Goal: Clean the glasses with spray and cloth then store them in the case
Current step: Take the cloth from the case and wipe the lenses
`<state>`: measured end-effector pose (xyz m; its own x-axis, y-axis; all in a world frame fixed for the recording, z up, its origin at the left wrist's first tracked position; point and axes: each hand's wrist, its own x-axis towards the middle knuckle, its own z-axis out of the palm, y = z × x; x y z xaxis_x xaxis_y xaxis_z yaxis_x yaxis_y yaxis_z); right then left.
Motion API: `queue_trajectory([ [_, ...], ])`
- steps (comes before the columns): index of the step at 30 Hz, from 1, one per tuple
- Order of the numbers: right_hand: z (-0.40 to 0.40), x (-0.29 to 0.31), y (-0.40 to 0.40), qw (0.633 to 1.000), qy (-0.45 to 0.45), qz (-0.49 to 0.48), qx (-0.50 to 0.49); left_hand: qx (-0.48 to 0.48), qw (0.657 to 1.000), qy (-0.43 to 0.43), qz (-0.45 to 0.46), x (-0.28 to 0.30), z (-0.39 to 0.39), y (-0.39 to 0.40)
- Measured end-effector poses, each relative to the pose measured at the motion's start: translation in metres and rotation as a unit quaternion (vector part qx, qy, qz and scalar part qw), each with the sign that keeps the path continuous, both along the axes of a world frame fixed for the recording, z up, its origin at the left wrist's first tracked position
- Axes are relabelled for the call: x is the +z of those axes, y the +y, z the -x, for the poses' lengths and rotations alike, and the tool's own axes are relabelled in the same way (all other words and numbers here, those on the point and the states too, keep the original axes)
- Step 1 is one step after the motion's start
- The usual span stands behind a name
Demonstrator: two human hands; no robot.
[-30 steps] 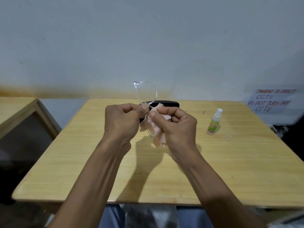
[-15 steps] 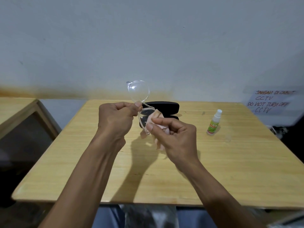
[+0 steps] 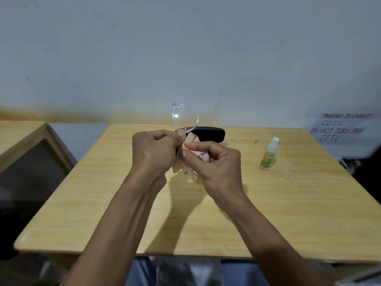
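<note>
Clear-framed glasses are held upright above the middle of the wooden table, one lens sticking up above my fingers. My left hand pinches the frame near the bridge. My right hand pinches a pale pink cloth around the lower lens, which is mostly hidden. Behind my hands lies the black glasses case; whether it is open I cannot tell. A small spray bottle with a green label and white top stands upright to the right.
A small clear cap lies on the table right of the bottle. A second wooden table stands at the left. A handwritten paper sign hangs on the wall at the far right.
Both hands and the glasses shifted left half a second ago, then came back right and closer together. The upper lens has swung to the right; the cloth stays pinched on the lower lens.
</note>
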<state>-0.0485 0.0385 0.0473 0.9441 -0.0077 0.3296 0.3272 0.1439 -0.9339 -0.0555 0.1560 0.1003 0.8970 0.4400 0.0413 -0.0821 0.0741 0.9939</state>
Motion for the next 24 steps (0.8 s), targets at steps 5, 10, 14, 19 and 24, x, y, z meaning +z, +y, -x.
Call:
queue_trajectory([
  [5, 0.006, -0.008, -0.007, 0.999, 0.02, 0.025, 0.026, 0.007, 1.0, 0.006, -0.021, 0.001, -0.002, 0.011],
  [10, 0.005, -0.008, -0.015, 1.0, 0.018, -0.011, -0.01, -0.006, 0.999, 0.01, -0.047, 0.0, -0.001, 0.016],
  [14, 0.002, 0.0, -0.014, 0.999, 0.017, -0.043, -0.029, -0.028, 0.995, -0.001, -0.091, 0.001, 0.001, 0.012],
  [19, -0.005, 0.01, -0.011, 0.997, 0.028, -0.051, -0.054, -0.039, 0.993, -0.004, -0.113, -0.005, 0.006, 0.009],
  [24, -0.007, 0.01, -0.023, 0.998, 0.02, -0.043, -0.04, -0.025, 0.994, -0.006, -0.111, -0.002, 0.009, 0.016],
])
